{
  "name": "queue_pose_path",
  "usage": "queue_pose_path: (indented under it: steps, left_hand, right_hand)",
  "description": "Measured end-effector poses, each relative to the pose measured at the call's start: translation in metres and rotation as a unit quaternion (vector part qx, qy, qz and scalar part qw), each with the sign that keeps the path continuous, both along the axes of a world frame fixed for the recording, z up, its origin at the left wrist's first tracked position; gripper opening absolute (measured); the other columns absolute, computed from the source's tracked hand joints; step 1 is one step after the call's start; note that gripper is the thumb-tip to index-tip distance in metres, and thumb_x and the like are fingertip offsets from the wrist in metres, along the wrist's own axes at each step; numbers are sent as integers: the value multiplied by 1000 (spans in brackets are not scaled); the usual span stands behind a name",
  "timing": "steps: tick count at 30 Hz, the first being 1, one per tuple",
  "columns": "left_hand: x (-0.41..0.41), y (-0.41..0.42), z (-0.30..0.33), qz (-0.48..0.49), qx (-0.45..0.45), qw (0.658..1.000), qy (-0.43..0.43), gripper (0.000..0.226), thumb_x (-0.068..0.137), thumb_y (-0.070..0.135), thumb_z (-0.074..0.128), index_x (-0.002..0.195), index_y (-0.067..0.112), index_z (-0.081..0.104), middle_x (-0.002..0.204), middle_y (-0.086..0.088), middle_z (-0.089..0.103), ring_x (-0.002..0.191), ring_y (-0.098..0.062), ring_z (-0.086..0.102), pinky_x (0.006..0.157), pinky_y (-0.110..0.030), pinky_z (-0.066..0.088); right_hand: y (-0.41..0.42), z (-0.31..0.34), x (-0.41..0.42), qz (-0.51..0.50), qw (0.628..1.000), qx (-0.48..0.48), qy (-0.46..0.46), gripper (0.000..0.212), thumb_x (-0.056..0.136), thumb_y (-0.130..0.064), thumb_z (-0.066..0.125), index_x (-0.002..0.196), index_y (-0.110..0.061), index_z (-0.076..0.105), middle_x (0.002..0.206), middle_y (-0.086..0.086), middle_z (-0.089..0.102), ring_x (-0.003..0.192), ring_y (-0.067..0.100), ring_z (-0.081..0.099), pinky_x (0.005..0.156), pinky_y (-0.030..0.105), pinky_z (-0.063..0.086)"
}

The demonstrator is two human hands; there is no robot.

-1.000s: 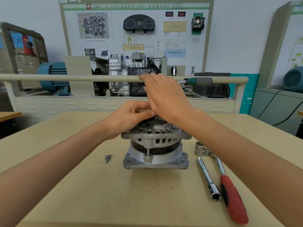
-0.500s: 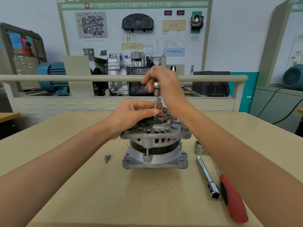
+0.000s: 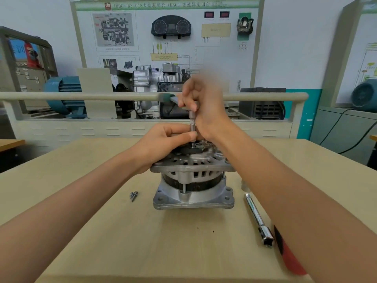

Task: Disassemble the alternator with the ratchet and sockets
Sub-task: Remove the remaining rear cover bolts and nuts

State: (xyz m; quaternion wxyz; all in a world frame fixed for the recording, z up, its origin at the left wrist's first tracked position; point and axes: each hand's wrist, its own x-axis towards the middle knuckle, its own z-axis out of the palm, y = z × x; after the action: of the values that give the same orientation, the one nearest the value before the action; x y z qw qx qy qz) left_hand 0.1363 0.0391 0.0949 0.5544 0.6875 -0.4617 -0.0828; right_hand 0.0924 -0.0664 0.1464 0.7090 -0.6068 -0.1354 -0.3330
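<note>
The silver alternator stands upright on its flange in the middle of the wooden table. A small ratchet with a green handle drives a thin extension shaft that stands upright on a fastener on the alternator's top. My right hand, blurred by motion, grips the ratchet head above the shaft. My left hand rests on the alternator's top, and its fingertips pinch the lower part of the shaft. The fastener itself is hidden by my fingers.
Loose screws lie left of the alternator. Right of it lie a chrome extension bar, a red-handled tool partly under my right forearm, and a socket. A training bench with a rail stands behind the table.
The ratchet handle has swung from pointing right, across the top, to pointing left. My right hand turned with it above the shaft. My left hand stayed on the alternator's top.
</note>
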Motion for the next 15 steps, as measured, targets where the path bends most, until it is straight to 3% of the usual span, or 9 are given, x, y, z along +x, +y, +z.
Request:
queue_pose_path:
  steps: [2,4,5,7,8,9,11,12,15]
  left_hand:
    - [-1,1,1,7,-5,1000,11,17,90,17,60,91,28,74,88,6,75,80,-5,70,66,-15,54]
    - [-2,-1,1,40,-27,999,18,21,87,9,64,78,25,74,75,5,74,68,-2,69,58,-15,52]
    - [-2,-2,1,68,-40,997,5,26,86,3,62,73,24,72,68,6,72,62,1,66,55,-15,50]
    - [-1,-7,2,115,-62,990,-46,27,89,-2,55,81,22,64,69,7,67,60,5,61,54,-16,48]
    - [-1,-9,3,125,-71,988,-63,26,91,-1,53,86,24,59,73,6,64,62,4,60,56,-17,49]
    - [-2,-11,4,129,-81,985,-78,27,91,0,54,88,26,55,76,5,62,65,1,59,59,-19,50]
    - [-4,-14,5,132,-90,980,-119,32,90,-2,56,84,29,50,75,5,58,68,-3,55,64,-25,50]
    - [-5,-14,4,131,-86,979,-131,33,89,-4,56,81,28,49,73,6,58,66,0,54,63,-23,49]
    - [-9,-11,2,99,-49,987,-116,32,87,-4,57,69,22,59,58,11,64,55,7,56,55,-8,43]
  right_hand:
    - [4,1,1,43,998,51,-4,43,94,-13,33,55,-7,50,33,-5,39,43,14,41,37,16,33]
    - [10,-9,2,-88,991,-70,-70,37,92,-9,37,59,-8,52,40,-8,45,46,10,43,51,22,41]
    - [13,-16,3,-212,951,-196,-107,30,90,-10,40,64,-9,54,48,-9,49,52,10,45,59,26,39]
    - [19,-32,4,-457,773,-432,-88,20,85,-20,44,81,-8,59,73,1,59,73,17,50,73,31,34]
    - [22,-37,3,-550,683,-479,-44,25,83,-26,43,91,-8,59,84,5,60,81,22,49,79,35,31]
    - [25,-38,2,-593,644,-483,-8,31,82,-31,42,99,-9,57,90,6,59,87,24,47,81,36,28]
    - [27,-34,1,-594,663,-456,9,34,84,-34,42,103,-10,54,93,5,59,90,24,46,82,37,25]
    - [25,-30,0,-559,702,-440,-5,30,85,-32,43,102,-10,55,89,3,59,89,23,46,84,37,26]
    - [13,-15,-1,-335,891,-299,-65,24,87,-22,45,82,-3,59,56,-9,48,63,13,45,73,32,41]
